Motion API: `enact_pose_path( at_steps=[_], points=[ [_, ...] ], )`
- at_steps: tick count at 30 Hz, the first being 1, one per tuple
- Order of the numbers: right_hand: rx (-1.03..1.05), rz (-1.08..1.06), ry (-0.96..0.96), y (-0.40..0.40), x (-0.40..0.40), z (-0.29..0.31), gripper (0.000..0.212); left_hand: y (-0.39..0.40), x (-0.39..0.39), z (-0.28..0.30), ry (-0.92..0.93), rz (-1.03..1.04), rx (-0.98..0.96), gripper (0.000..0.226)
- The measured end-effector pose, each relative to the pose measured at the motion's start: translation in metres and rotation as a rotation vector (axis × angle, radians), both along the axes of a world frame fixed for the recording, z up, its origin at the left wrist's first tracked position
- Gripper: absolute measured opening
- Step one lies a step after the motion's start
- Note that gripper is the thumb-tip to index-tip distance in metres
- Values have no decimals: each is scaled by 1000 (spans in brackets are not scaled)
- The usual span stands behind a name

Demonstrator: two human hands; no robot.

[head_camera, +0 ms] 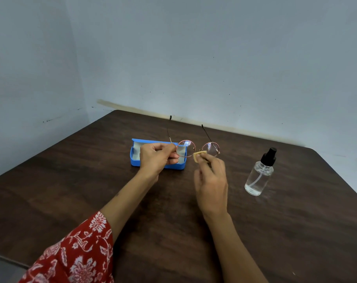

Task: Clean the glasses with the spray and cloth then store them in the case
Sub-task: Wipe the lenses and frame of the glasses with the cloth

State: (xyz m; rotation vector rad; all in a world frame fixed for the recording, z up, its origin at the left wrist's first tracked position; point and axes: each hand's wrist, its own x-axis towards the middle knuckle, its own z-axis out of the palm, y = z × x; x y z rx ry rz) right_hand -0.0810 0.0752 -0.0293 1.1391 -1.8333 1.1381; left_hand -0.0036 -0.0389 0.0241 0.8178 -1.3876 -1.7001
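Round glasses with a thin pink-gold frame hang in the air above the table, temples unfolded and pointing away from me. My left hand pinches the rim of the left lens. My right hand presses a small folded yellow cloth against the lower inner edge of the right lens. Behind my left hand lies the open blue case with a pale lining, partly hidden by the hand. The clear spray bottle with a black pump top stands upright to the right, untouched.
The dark wooden table is pushed into a corner of pale blue walls. Its far edge runs just behind the case and glasses. My left arm wears a red floral sleeve.
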Motion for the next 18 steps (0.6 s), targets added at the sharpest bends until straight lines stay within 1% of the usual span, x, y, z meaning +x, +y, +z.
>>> enact_pose_path(
  at_steps=[4, 7, 11, 16, 18],
  points=[
    [-96, -123, -138, 8, -12, 1, 31, -1, 0, 0, 1, 8, 10, 9],
    [-88, -96, -112, 5, -8, 1, 28, 0, -1, -1, -12, -2, 7, 11],
    [-16, 2, -41, -1, 3, 0, 34, 0, 0, -2, -14, 9, 3, 11],
    [-102, -74, -165, 4, -9, -3, 33, -2, 1, -2, -20, 17, -1, 9],
    [-90, -76, -159, 4, -7, -2, 34, -2, -1, -3, -20, 5, 1, 7]
  ],
)
